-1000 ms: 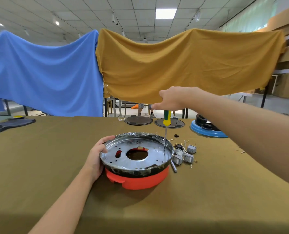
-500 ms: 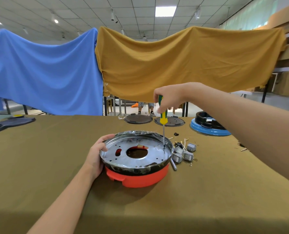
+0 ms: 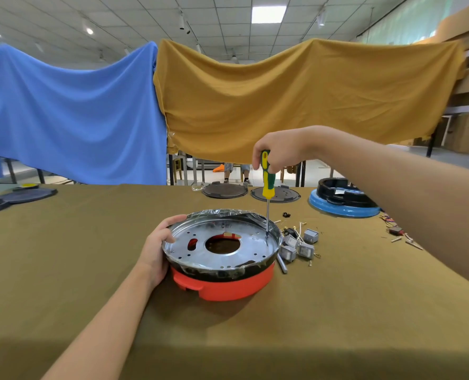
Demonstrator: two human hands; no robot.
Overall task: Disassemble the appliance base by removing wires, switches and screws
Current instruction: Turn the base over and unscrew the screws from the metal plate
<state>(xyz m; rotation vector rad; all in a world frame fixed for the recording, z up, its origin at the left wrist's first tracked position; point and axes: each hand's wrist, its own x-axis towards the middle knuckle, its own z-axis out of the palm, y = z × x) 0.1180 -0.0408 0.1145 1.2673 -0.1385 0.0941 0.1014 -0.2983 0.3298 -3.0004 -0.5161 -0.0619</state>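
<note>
Appliance base: our red appliance base point(image 3: 228, 286) sits on the counter point(image 3: 63, 256), its metal plate point(image 3: 222, 242) facing up.
Screwdriver: we hold the screwdriver point(image 3: 267, 187) upright, tip on the plate's right edge, apparently in a screw; the screw itself is too small to make out.
Right hand: our right hand point(image 3: 280, 152) grips the handle from above.
Left hand: our left hand point(image 3: 158, 250) clasps the base's left rim, steadying it.
Done: grey switches point(image 3: 299, 245) and loose wires point(image 3: 300, 229) lie just right of the base.
Left: we judge the plate's screws remain, so we are partway through.
</note>
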